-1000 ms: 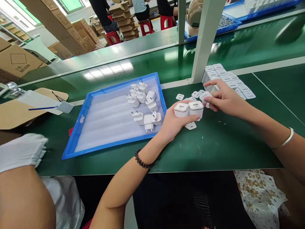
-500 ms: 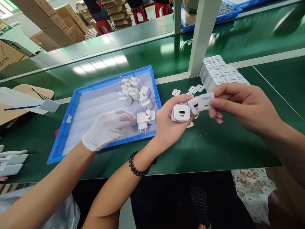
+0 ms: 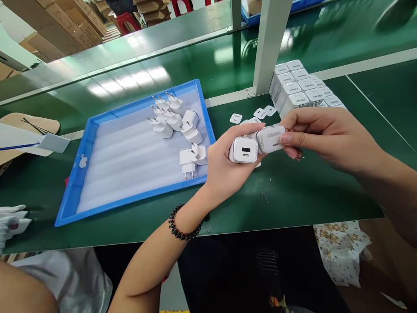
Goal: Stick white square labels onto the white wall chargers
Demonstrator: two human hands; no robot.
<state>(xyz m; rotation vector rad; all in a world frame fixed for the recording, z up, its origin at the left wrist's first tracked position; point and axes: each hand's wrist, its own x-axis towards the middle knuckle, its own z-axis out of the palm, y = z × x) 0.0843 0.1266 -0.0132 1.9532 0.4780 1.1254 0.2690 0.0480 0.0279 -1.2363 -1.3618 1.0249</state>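
Note:
My left hand point(image 3: 223, 167) is closed around two white chargers side by side. The nearer charger point(image 3: 235, 151) faces me with its two ports bare. A thin white cover plate point(image 3: 271, 135) marked "Fibaks" lies over the end of the second charger, hiding that end's dark port. The thumb and fingers of my right hand point(image 3: 325, 139) pinch the plate's right edge. Whether the plate is seated or just resting there, I cannot tell. Beneath and behind my hands, several loose plates point(image 3: 236, 118) lie on the green bench.
A blue tray point(image 3: 73, 184) with a white liner holds several plug chargers point(image 3: 172, 121) at its right side. Stacked plates point(image 3: 299, 99) stand behind my right hand, near a metal post point(image 3: 269, 48). At far left, a co-worker's gloved hand point(image 3: 8, 224) holds white pieces.
The plate has moved left across the second charger's end and now covers its port. The co-worker's gloved hand has left the tray. The view has shifted slightly.

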